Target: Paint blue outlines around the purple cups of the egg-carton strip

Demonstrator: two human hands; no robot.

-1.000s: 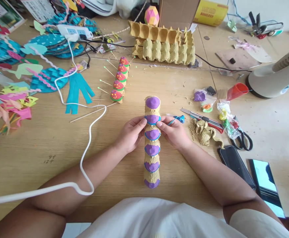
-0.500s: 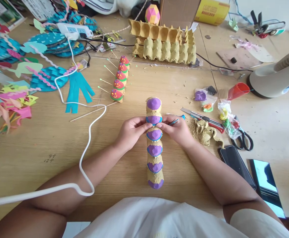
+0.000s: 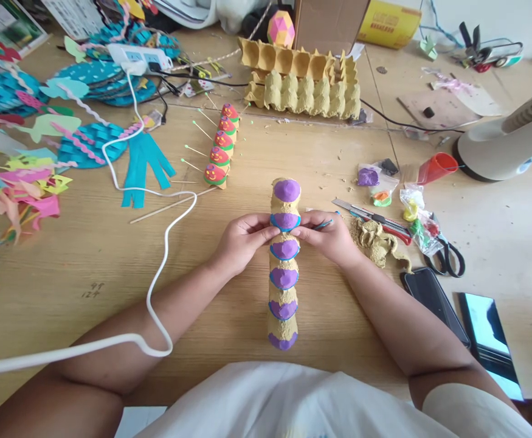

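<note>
An egg carton strip (image 3: 284, 264) stands lengthwise in front of me, its bumps covered in purple clay. Thin blue edging runs along the lower rims of several bumps; the top and bottom ones show none. From the left, my left hand (image 3: 244, 240) pinches the strip beside the second bump, thumb on top. My right hand (image 3: 327, 237) grips the opposite side at the same height. A thin blue strip (image 3: 324, 224), perhaps clay, shows at the right hand's fingers. Fingertips under the carton strip are hidden.
A finished-looking caterpillar of red and green bumps (image 3: 221, 146) lies further back, near egg cartons (image 3: 311, 91). To the right are a utility knife (image 3: 375, 218), scissors (image 3: 452, 258), carton scraps (image 3: 377, 243) and phones (image 3: 434, 304). A white cable (image 3: 166, 243) crosses at left.
The egg carton strip has tilted slightly, its far end shifting right and its near end left. Both hands keep their hold on it.
</note>
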